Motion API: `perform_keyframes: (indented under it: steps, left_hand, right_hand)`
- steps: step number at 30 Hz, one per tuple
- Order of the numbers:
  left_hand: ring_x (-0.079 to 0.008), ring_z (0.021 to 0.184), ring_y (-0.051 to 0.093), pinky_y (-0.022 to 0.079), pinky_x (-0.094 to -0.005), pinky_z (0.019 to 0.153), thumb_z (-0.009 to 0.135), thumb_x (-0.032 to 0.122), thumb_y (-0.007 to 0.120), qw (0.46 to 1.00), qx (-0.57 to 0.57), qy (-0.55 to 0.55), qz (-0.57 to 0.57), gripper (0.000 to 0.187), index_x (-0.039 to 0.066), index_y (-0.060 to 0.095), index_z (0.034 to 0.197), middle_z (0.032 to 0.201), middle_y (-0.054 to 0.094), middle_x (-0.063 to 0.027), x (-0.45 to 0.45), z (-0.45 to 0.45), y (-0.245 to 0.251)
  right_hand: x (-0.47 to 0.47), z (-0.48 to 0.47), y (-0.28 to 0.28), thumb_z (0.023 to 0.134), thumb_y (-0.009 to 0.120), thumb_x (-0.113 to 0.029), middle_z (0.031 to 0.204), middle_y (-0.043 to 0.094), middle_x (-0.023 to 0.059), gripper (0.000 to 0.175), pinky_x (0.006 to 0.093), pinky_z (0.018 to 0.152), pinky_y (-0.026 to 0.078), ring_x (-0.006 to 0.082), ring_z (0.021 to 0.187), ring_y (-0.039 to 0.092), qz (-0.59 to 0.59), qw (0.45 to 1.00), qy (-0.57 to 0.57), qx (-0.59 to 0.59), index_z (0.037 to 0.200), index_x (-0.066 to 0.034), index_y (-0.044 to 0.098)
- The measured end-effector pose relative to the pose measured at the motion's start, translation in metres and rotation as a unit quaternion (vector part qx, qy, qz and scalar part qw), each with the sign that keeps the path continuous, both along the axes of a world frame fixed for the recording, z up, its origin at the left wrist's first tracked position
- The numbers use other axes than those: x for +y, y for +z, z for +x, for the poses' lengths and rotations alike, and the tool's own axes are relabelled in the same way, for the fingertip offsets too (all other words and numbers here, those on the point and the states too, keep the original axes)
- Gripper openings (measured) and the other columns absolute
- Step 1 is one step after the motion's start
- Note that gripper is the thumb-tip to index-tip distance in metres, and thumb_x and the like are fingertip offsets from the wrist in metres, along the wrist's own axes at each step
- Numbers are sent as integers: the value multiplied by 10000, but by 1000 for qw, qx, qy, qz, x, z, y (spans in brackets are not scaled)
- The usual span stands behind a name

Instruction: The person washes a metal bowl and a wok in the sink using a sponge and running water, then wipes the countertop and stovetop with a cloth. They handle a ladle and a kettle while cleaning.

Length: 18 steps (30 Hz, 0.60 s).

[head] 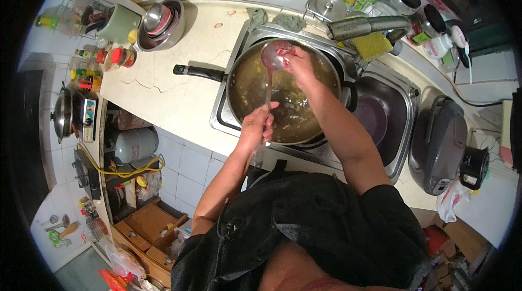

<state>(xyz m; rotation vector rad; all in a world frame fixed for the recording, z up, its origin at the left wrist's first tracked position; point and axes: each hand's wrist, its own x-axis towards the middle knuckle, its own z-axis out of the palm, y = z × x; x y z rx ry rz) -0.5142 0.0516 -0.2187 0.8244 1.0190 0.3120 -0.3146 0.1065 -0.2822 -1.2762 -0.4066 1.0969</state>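
My left hand [257,124] grips the long handle of a translucent pinkish ladle [270,61], held over a large wok [231,99]. At the ladle's bowl is my right hand [301,64], its fingers bent over the rim and partly inside; a reddish patch shows by the fingertips. The wok sits over the left basin of a steel double sink [408,105], its black long handle [200,72] pointing left over the counter. Murky brownish water [299,115] with small floating bits fills much of it. Anything lying under my right fingers is hidden.
A purple basin [371,119] stands in the right sink basin. Green rags [287,21] lie behind the sink, near a yellow scouring pad [372,46]. Nested steel bowls [176,26] are at back left, a rice cooker [438,144] at right. Cabinets [142,225] are below left.
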Motion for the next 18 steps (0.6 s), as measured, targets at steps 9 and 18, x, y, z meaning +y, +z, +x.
perform_keyframes:
  steps: [9,18]
  left_hand:
    - [-175,883,646,529,-274,798,968,370,503,995,-40,-94,-23,417,20,579,1181,1022,647,-83,21,22,-20]
    - [-192,849,656,563,-286,722,966,254,528,989,-84,109,52,315,-58,569,998,982,655,-166,71,32,-33]
  right_hand:
    - [-33,-19,40,954,533,-221,678,579,54,218,244,453,416,117,543,550,-53,969,233,67,1025,-18,565]
    - [-68,-2,32,952,525,-207,600,522,8,192,238,416,375,82,458,497,-43,928,369,-35,904,-30,579]
